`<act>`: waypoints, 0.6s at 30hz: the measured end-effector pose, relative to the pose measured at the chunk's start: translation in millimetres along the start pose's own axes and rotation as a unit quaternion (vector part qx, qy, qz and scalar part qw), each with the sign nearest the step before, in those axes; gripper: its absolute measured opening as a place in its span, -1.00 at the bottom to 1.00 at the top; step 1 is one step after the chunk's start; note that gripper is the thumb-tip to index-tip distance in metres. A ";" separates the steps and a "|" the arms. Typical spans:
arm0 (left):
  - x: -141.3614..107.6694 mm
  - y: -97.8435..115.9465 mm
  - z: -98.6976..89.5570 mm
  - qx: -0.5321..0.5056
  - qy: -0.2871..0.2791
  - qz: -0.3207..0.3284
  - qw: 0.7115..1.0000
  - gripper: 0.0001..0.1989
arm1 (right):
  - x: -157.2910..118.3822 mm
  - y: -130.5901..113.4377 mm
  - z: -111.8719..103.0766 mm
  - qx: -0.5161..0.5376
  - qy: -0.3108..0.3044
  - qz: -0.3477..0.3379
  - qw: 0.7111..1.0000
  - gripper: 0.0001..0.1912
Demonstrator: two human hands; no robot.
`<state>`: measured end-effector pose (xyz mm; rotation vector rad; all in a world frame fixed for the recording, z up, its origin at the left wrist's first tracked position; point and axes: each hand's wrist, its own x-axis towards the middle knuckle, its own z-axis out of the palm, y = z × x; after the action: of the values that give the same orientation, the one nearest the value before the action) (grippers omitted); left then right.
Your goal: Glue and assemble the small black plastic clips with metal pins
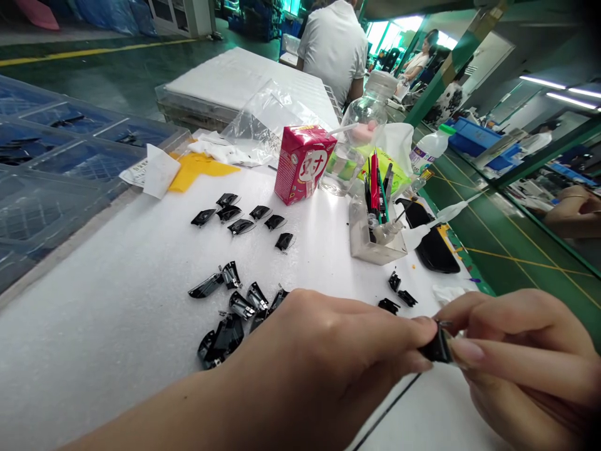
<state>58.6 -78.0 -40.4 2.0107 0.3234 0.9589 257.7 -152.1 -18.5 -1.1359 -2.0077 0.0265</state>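
Small black part, lower right of frame: pinched between fingers of left hand and right hand. Three black pieces just up-left. Black heap, lower left-centre, on white worktop. Red drink carton, upper centre.

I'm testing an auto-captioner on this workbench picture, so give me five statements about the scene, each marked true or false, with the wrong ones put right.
1. The left hand and right hand hold the same small black part. True.
2. In the picture, the tool holder stands right of the red carton. True.
3. The red carton lies on its side. False: it stands upright.
4. The yellow sheet is in the left hand. False: it lies on the work surface, farther back than the loose black parts.
5. A person in a white shirt has their back to the camera. True.
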 end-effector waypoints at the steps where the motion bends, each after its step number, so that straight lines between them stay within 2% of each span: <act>1: 0.3 -0.8 0.6 -0.003 0.000 0.004 1.000 -0.80 | 0.4 -0.2 0.0 0.002 0.004 0.004 1.000 -0.80; 4: 0.0 -1.7 0.4 -0.005 0.000 0.009 1.000 -0.80 | -1.9 1.4 -2.7 0.017 0.001 0.021 1.000 -0.79; 8: -3.7 0.0 -4.3 0.005 -0.014 0.021 1.000 -0.82 | -8.2 3.8 -8.7 -0.032 -0.006 0.008 0.999 -0.71; 10: -5.8 0.6 -6.2 0.030 -0.022 0.036 0.999 -0.82 | -8.4 2.9 -9.1 -0.040 -0.027 -0.007 0.999 -0.69; 13: -7.6 1.2 -5.4 0.095 -0.003 0.061 0.994 -0.85 | -5.8 0.9 -4.8 -0.017 -0.062 -0.021 0.998 -0.67; 15: -7.0 2.2 -3.6 0.125 0.022 0.057 0.990 -0.87 | -4.8 1.6 -0.1 0.014 -0.060 0.003 0.998 -0.64; 18: -2.4 5.4 -2.8 0.109 0.055 0.022 0.992 -0.90 | -5.8 6.6 6.3 0.068 -0.040 0.063 0.995 -0.74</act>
<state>54.3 -80.8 -36.4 2.1734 0.4638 1.1056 259.8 -150.2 -29.0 -1.1872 -1.9692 0.2740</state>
